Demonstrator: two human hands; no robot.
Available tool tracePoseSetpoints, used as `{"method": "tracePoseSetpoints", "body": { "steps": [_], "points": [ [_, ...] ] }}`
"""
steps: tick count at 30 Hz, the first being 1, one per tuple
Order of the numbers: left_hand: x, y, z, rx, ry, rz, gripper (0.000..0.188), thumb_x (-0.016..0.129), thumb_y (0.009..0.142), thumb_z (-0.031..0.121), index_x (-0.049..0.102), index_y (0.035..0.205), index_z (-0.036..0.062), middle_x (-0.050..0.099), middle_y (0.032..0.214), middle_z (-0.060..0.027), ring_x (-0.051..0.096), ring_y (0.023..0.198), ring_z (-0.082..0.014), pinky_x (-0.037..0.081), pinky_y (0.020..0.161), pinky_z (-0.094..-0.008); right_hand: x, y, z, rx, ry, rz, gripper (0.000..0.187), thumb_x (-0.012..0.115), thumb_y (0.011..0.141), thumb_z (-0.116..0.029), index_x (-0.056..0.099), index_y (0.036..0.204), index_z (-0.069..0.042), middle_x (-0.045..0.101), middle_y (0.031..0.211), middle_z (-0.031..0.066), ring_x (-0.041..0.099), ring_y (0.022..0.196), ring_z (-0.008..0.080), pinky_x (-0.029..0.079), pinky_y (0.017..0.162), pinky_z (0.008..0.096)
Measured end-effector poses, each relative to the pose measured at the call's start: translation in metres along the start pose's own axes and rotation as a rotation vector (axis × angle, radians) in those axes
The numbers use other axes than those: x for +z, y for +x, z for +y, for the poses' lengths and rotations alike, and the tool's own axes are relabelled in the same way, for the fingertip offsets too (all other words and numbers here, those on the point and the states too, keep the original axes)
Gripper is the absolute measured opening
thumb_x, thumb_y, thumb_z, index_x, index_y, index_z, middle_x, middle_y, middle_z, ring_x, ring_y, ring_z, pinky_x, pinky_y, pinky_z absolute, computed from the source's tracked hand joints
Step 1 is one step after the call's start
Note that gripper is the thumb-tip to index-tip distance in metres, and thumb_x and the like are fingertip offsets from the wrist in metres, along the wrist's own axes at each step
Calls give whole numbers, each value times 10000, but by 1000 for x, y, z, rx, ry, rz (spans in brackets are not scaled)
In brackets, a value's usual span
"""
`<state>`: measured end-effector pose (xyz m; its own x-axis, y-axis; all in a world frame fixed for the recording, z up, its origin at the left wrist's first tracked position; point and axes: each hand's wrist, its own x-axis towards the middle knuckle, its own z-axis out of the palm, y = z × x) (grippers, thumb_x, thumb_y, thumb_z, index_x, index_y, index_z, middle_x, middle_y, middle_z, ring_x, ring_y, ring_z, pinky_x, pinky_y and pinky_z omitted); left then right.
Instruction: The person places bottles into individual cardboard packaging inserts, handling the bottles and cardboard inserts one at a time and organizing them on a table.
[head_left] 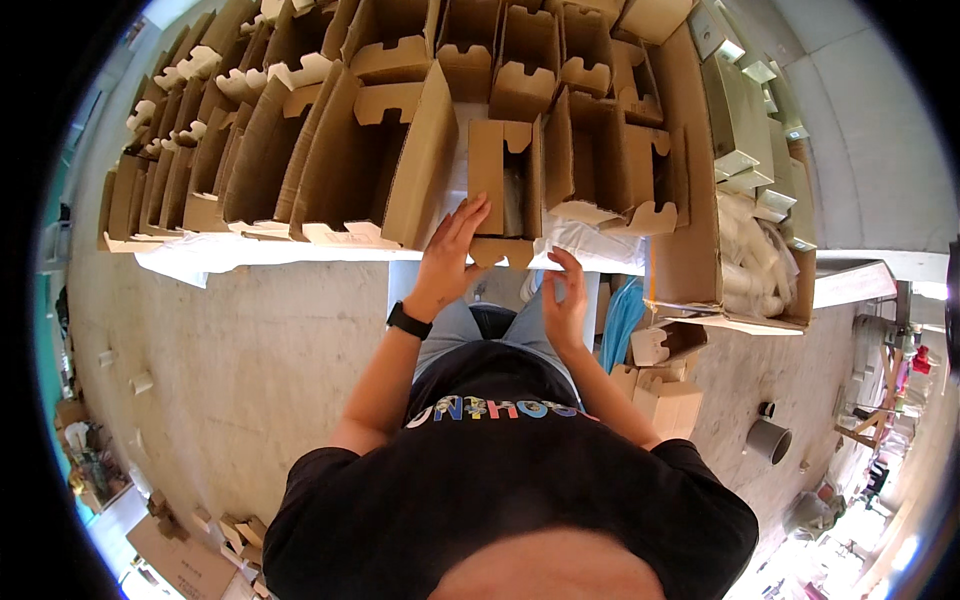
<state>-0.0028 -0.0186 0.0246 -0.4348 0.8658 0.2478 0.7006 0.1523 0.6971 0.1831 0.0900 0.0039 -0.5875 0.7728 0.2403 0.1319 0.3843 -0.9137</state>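
In front of me at the table's near edge stands a narrow brown cardboard box (487, 170) with its top uncovered and end flaps up. Something pale shows inside it, too shadowed to name. My left hand (452, 260), with a black watch on the wrist, grips the box at its near left corner. Its fingers lie along the left panel and its thumb is by the front flap (505, 253). My right hand (567, 300) is just off the box's near right corner, fingers loosely bent and apart, with nothing seen in it.
Rows of uncovered cardboard boxes (350, 150) crowd the table left, behind and right. A large carton (690, 180) at right stands beside white wrapped pieces (745, 260) and pale flat boxes (735, 110). Below the table edge are blue plastic (623, 325) and small cartons (668, 400).
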Motion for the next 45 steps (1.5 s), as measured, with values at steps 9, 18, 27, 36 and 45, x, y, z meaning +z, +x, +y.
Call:
{"method": "tracePoseSetpoints", "body": {
  "steps": [9, 18, 27, 36, 45],
  "points": [
    [5, 2, -3, 28, -30, 82, 645, 700, 824, 192, 436, 1399, 67, 409, 1486, -97, 427, 1331, -313, 351, 1099, -412, 10, 13, 8, 72, 154, -105, 487, 540, 884, 75, 454, 1357, -3, 538, 1333, 172, 545, 1233, 270, 502, 957, 356],
    [10, 9, -2, -59, -170, 182, 423, 648, 907, 226, 554, 1267, 27, 512, 1404, -125, 503, 1270, -304, 392, 1047, -373, 16, 11, 16, 132, 281, -138, 523, 535, 881, 89, 433, 1386, -3, 514, 1374, 155, 515, 1278, 269, 494, 975, 359],
    [33, 8, -3, -166, -243, 343, 598, 673, 899, 211, 397, 1405, 54, 413, 1450, -161, 473, 1283, -308, 422, 1027, -400, 15, 15, -4, -149, 35, -130, 680, 621, 845, 34, 338, 1460, -31, 371, 1489, 201, 419, 1348, 334, 389, 1073, 403],
    [42, 3, -11, -452, -722, 173, 650, 530, 993, 302, 242, 1497, 10, 322, 1507, -164, 373, 1354, -264, 307, 1108, -359, 37, 23, -20, -164, -91, -197, 857, 788, 761, -128, 319, 1477, -109, 147, 1544, 291, 274, 1393, 470, 346, 1096, 464],
    [22, -4, -2, -442, -693, -2, 673, 373, 1033, 449, 217, 1510, 1, 294, 1536, -128, 286, 1408, -228, 251, 1136, -352, 82, 39, -12, -78, -89, 218, 928, 840, 648, -191, 335, 1423, -113, 320, 1397, 269, 380, 1248, 473, 381, 1024, 500]
  ]
}}
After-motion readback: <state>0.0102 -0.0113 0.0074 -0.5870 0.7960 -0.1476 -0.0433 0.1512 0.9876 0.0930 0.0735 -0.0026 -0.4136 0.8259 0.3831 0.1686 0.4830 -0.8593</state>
